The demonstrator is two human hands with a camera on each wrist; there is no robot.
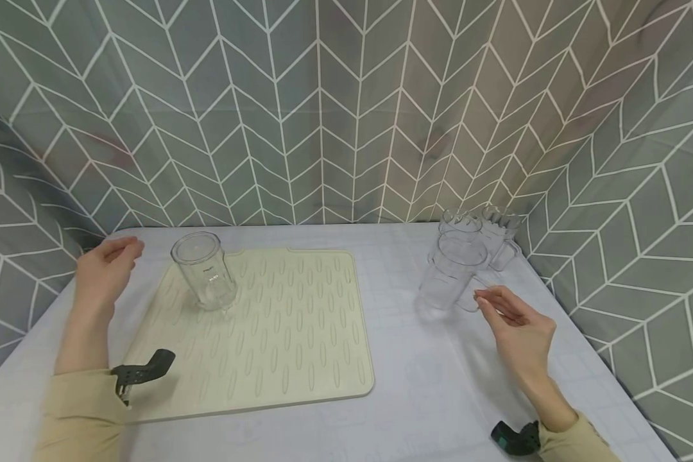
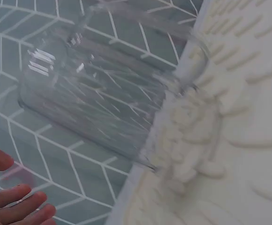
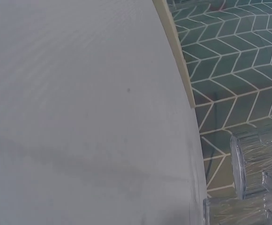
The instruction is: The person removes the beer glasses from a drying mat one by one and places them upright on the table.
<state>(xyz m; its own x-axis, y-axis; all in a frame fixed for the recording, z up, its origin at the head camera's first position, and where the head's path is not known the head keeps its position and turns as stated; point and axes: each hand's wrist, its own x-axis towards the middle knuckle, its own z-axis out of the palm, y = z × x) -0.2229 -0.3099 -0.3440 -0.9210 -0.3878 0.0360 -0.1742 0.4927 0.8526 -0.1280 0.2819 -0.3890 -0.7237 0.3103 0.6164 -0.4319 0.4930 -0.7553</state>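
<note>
In the head view a clear glass mug [image 1: 208, 279] stands on the cream ribbed drying mat [image 1: 300, 359], near its back left corner. My left hand [image 1: 105, 273] hovers to the left of it, apart from it, fingers loosely bent and holding nothing. The left wrist view shows that glass mug [image 2: 94, 103] close up, with the fingers [image 2: 18, 206] spread a little way off. Over on the right, another clear mug [image 1: 447, 276] stands on the white table. My right hand [image 1: 520, 327] is beside it, loosely curled, fingertips right at its handle. The right wrist view leaves this hand out.
Behind the right-hand mug, two more clear mugs [image 1: 499, 231] stand at the table's back right corner. The white table [image 1: 416, 385] ends at a patterned grey curtain [image 1: 335, 128] at the back and sides. Black wrist cameras [image 1: 144, 369] sit on both sleeves.
</note>
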